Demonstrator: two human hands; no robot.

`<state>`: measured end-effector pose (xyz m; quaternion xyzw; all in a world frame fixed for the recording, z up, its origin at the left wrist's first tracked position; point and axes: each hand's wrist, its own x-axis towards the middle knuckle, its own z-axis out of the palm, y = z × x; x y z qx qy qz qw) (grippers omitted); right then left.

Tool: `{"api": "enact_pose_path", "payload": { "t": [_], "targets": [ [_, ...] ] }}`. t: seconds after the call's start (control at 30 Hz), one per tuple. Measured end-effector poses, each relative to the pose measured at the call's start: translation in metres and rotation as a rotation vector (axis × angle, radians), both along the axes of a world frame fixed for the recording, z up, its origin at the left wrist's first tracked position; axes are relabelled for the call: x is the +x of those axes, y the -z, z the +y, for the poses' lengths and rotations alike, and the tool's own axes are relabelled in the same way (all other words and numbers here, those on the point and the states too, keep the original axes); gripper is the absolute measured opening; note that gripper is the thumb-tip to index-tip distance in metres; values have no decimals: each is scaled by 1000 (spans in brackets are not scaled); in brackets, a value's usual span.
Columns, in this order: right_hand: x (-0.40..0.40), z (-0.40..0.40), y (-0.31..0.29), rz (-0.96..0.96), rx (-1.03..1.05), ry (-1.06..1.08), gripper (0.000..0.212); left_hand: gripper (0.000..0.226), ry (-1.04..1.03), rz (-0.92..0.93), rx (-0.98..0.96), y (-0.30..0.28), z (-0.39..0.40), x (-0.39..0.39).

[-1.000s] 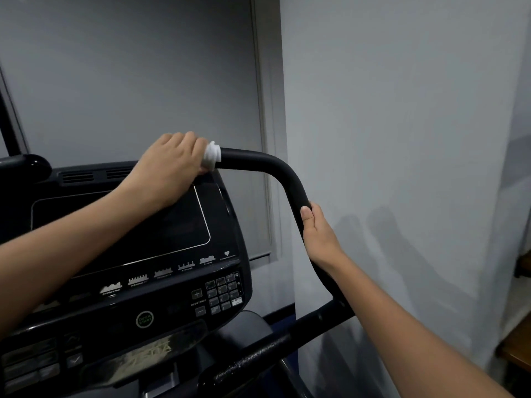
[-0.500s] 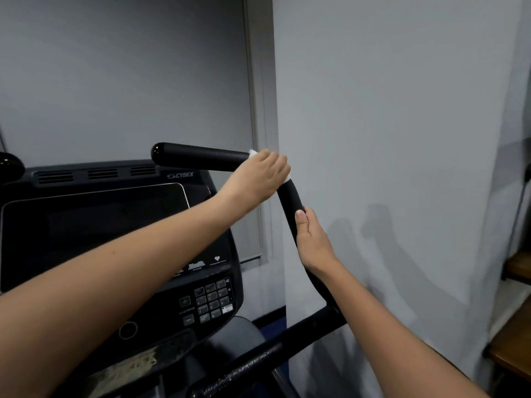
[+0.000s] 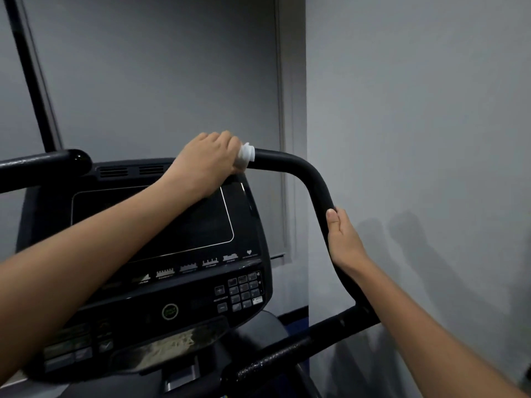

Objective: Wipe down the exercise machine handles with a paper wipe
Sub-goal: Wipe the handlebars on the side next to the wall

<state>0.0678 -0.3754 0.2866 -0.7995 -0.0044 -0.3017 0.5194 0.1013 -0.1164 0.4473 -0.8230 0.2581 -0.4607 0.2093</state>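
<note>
The machine's right handle [image 3: 298, 170] is a black padded bar that runs right from above the console, then bends down. My left hand [image 3: 208, 160] is wrapped around its inner end, with a white paper wipe [image 3: 247, 154] bunched under the fingers and sticking out on the right. My right hand [image 3: 343, 239] grips the handle's downward stretch below the bend, thumb pointing up. The handle's tip is hidden under my left hand.
The black console [image 3: 155, 254] with its dark screen and keypad [image 3: 244, 291] fills the lower left. The left handle's end [image 3: 71, 159] pokes in from the left. A grey wall [image 3: 416, 139] stands close on the right, and a black side rail [image 3: 287, 351] crosses below.
My left hand slid the wipe from near the bend back left to the handle's inner end. My right hand kept its grip below the bend.
</note>
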Motion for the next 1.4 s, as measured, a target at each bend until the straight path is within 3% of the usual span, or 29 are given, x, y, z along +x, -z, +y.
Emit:
{"api": "enact_pose_path", "payload": {
  "t": [0.13, 0.33, 0.47, 0.63, 0.73, 0.8, 0.9, 0.97, 1.07, 1.2, 1.3, 1.4],
  "targets": [
    [-3, 1, -1, 7, 2, -13, 38, 36, -30, 80, -69, -5, 4, 0],
    [-4, 3, -2, 11, 25, -11, 35, 22, -193, -8, 109, 0, -44, 7],
    [-6, 3, -1, -1, 35, -12, 34, 22, -144, -85, 166, 13, -84, 13],
    [-4, 1, -1, 1, 17, -3, 36, 26, -65, -36, 241, 20, -128, 9],
    [-2, 0, -1, 12, -1, 14, 35, 38, 64, 75, 239, 17, -124, 16],
    [-3, 0, -1, 29, -11, 21, 33, 44, 148, 190, 131, 12, -113, 20],
    [-4, 2, -3, 38, 1, 16, 33, 97, 181, 189, 22, 5, -92, 20],
    [-5, 2, -3, 39, 10, 11, 34, 107, 183, 186, -94, 3, -72, 15],
    [-6, 2, -2, 26, 6, 0, 34, 87, 85, 276, -259, -10, -48, 1],
    [-7, 2, -2, 18, 18, -10, 33, 33, -258, 325, -202, -28, -74, -3],
    [-8, 2, -1, 7, 13, -4, 33, 33, -293, 361, -235, -24, -125, 1],
    [-8, 2, -2, 17, -14, 34, 36, 32, -255, 266, -84, 4, -172, 3]
  ]
}}
